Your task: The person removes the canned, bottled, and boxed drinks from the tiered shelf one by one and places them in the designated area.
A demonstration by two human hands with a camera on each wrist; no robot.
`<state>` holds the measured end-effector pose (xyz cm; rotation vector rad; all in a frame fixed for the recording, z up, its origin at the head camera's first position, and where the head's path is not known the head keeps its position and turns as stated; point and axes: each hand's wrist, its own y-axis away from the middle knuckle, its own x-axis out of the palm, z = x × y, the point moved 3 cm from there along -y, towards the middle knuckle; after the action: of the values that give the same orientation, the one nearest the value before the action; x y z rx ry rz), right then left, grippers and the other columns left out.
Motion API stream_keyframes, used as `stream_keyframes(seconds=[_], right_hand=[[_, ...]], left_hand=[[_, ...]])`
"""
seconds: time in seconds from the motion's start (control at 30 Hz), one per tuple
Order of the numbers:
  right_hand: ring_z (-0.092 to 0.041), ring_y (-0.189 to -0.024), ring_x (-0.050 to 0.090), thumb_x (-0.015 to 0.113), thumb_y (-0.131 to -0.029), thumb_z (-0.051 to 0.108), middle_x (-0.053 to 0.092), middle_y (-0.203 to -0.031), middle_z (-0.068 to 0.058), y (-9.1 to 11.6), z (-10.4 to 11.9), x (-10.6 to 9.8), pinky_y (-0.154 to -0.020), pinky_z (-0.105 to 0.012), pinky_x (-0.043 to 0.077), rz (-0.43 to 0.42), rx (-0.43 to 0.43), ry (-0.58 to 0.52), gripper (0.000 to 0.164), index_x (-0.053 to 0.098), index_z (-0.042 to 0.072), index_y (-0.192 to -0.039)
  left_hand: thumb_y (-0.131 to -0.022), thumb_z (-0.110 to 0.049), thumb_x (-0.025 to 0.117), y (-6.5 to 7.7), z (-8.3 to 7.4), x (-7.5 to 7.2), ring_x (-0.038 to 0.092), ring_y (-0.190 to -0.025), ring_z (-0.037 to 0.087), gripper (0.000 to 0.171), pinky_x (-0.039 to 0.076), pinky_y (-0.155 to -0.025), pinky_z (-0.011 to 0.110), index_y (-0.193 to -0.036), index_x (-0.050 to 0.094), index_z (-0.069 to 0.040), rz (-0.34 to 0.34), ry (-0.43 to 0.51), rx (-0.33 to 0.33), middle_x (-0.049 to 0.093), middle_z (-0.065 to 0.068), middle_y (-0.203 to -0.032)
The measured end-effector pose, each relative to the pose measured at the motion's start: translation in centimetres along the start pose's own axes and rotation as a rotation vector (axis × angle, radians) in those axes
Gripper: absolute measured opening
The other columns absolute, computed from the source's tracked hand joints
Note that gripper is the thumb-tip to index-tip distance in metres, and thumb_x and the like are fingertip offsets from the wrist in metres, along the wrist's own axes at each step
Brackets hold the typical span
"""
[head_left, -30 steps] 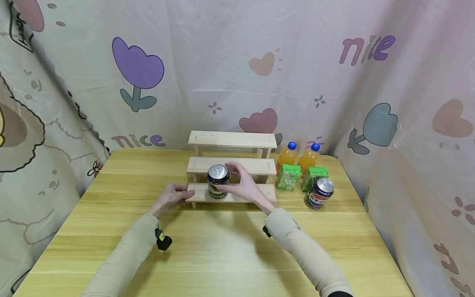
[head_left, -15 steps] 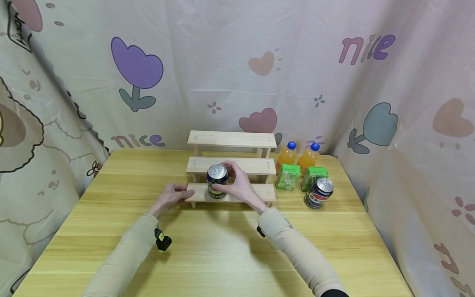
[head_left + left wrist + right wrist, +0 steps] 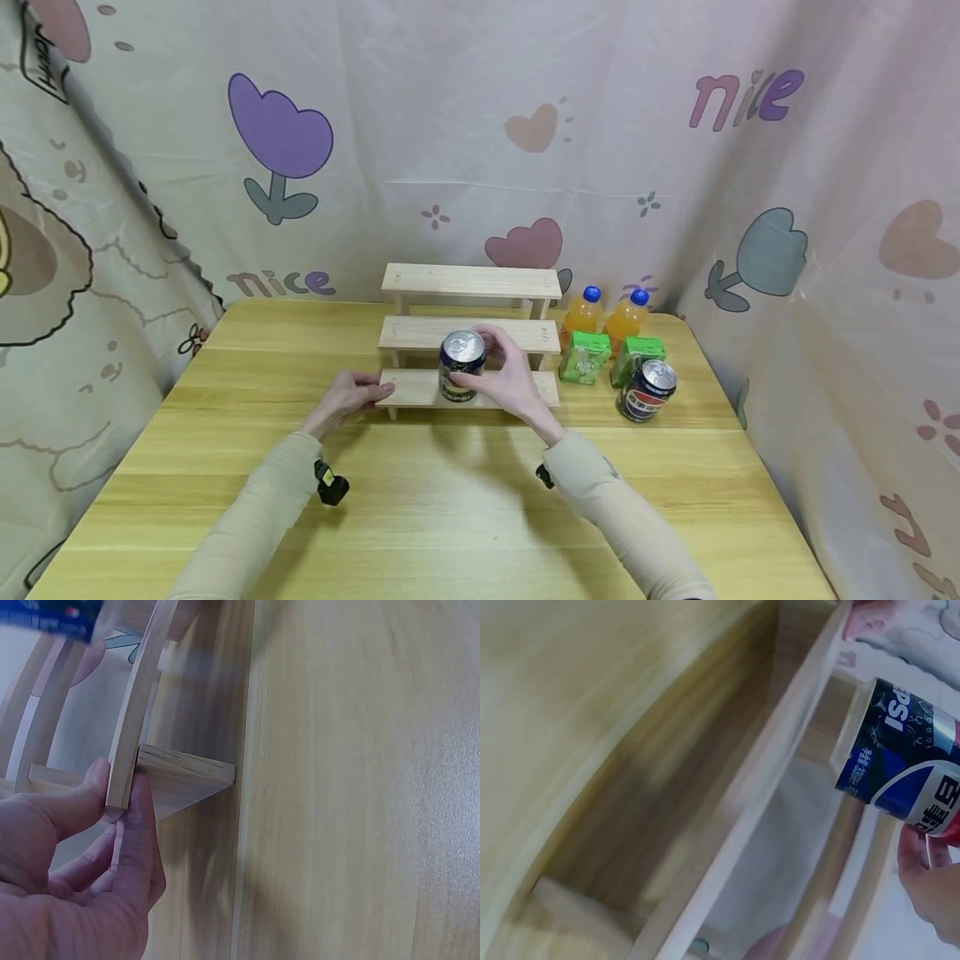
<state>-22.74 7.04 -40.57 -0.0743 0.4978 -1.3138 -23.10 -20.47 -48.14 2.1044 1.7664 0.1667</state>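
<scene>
A dark blue Pepsi can (image 3: 459,367) is upright at the lowest step of a three-tier wooden shelf (image 3: 420,392). My right hand (image 3: 512,379) grips the can from its right side, thumb in front and fingers behind. In the right wrist view, a gap shows between the bottom of the can (image 3: 907,754) and the board. My left hand (image 3: 348,398) pinches the left end of that lowest board, with the thumb on top and fingers below, as the left wrist view shows at the board's end (image 3: 120,784).
Right of the shelf stand two orange drink bottles (image 3: 582,315) with blue caps, two green cartons (image 3: 585,358) and a second Pepsi can (image 3: 647,392). A patterned curtain (image 3: 420,125) hangs behind the wooden table (image 3: 420,517).
My right hand has moved the can a little to the right along the lowest step. The left hand has stayed on the board's end.
</scene>
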Motion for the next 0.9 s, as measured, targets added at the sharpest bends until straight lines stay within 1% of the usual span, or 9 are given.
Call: stream_keyframes(seconds=[0.13, 0.17, 0.23, 0.33, 0.4, 0.47, 0.57, 0.73, 0.9], right_hand=[[-0.033, -0.114, 0.063, 0.087, -0.071, 0.002, 0.064, -0.124, -0.019, 1.1, -0.1, -2.3, -0.104, -0.05, 0.053, -0.075, 0.018, -0.029, 0.069, 0.055, 0.004, -0.132], [-0.032, -0.114, 0.062, 0.087, -0.07, 0.0, 0.063, -0.125, -0.02, 1.5, -0.1, -3.0, -0.105, -0.049, 0.052, -0.101, 0.025, -0.032, 0.07, 0.055, 0.003, -0.132], [-0.027, -0.115, 0.061, 0.087, -0.07, -0.002, 0.062, -0.127, -0.02, 2.2, -0.4, -4.4, -0.107, -0.042, 0.051, -0.153, 0.035, -0.036, 0.071, 0.054, 0.001, -0.132], [-0.015, -0.115, 0.059, 0.086, -0.069, -0.004, 0.06, -0.128, -0.018, 3.3, -1.0, -6.8, -0.108, -0.028, 0.049, -0.228, 0.05, -0.041, 0.072, 0.053, 0.0, -0.133], [-0.009, -0.114, 0.058, 0.086, -0.07, -0.007, 0.06, -0.129, -0.017, 3.9, -1.6, -8.2, -0.107, -0.019, 0.047, -0.277, 0.056, -0.049, 0.072, 0.052, -0.002, -0.133], [-0.005, -0.114, 0.057, 0.085, -0.071, -0.008, 0.059, -0.129, -0.016, 4.6, -2.1, -9.6, -0.106, -0.015, 0.046, -0.32, 0.073, -0.043, 0.072, 0.051, -0.002, -0.134], [-0.005, -0.115, 0.056, 0.084, -0.073, -0.008, 0.059, -0.129, -0.014, 5.7, -3.0, -11.4, -0.105, -0.013, 0.045, -0.38, 0.1, -0.023, 0.071, 0.05, -0.002, -0.135], [-0.003, -0.116, 0.054, 0.084, -0.074, -0.006, 0.059, -0.131, -0.01, 6.9, -4.3, -13.4, -0.103, -0.011, 0.044, -0.447, 0.154, 0.018, 0.073, 0.049, 0.001, -0.137], [0.0, -0.115, 0.053, 0.086, -0.073, -0.005, 0.059, -0.134, -0.013, 7.5, -5.2, -13.9, -0.102, -0.007, 0.042, -0.458, 0.2, 0.037, 0.075, 0.048, 0.0, -0.138]], left_hand=[[-0.097, -0.012, 0.067, 0.1, 0.0, 0.1, 0.065, -0.081, 0.007, 0.061, 0.061, -0.078, 0.022, -0.139, 0.039, 0.022, -0.001, -0.007, 0.011, 0.065, 0.014, -0.109], [-0.097, -0.012, 0.067, 0.1, 0.0, 0.1, 0.065, -0.082, 0.007, 0.061, 0.061, -0.079, 0.023, -0.139, 0.038, 0.023, 0.001, -0.01, 0.013, 0.065, 0.016, -0.11], [-0.097, -0.011, 0.066, 0.2, -0.1, 0.1, 0.065, -0.083, 0.007, 0.06, 0.061, -0.079, 0.022, -0.138, 0.039, 0.023, 0.001, -0.012, 0.017, 0.065, 0.016, -0.111], [-0.097, -0.011, 0.066, 0.2, -0.1, 0.1, 0.065, -0.082, 0.007, 0.058, 0.061, -0.079, 0.022, -0.137, 0.041, 0.022, 0.003, -0.012, 0.016, 0.066, 0.013, -0.106], [-0.097, -0.012, 0.066, 0.2, -0.2, 0.0, 0.065, -0.082, 0.006, 0.055, 0.06, -0.078, 0.022, -0.135, 0.044, 0.021, 0.002, -0.01, 0.014, 0.066, 0.008, -0.102], [-0.097, -0.012, 0.067, 0.2, -0.2, 0.0, 0.064, -0.08, 0.005, 0.053, 0.06, -0.077, 0.021, -0.134, 0.046, 0.021, -0.005, -0.011, 0.012, 0.066, 0.005, -0.098], [-0.097, -0.011, 0.067, 0.2, -0.2, 0.0, 0.064, -0.079, 0.005, 0.053, 0.06, -0.077, 0.021, -0.134, 0.046, 0.021, -0.008, -0.009, 0.016, 0.066, 0.004, -0.096], [-0.097, -0.011, 0.067, 0.3, -0.2, -0.1, 0.064, -0.08, 0.006, 0.053, 0.06, -0.075, 0.02, -0.133, 0.046, 0.022, -0.01, -0.023, 0.036, 0.066, 0.008, -0.1], [-0.097, -0.012, 0.066, 0.2, 0.0, -0.1, 0.065, -0.083, 0.006, 0.057, 0.061, -0.079, 0.022, -0.136, 0.042, 0.023, -0.011, -0.038, 0.042, 0.065, 0.017, -0.111]])
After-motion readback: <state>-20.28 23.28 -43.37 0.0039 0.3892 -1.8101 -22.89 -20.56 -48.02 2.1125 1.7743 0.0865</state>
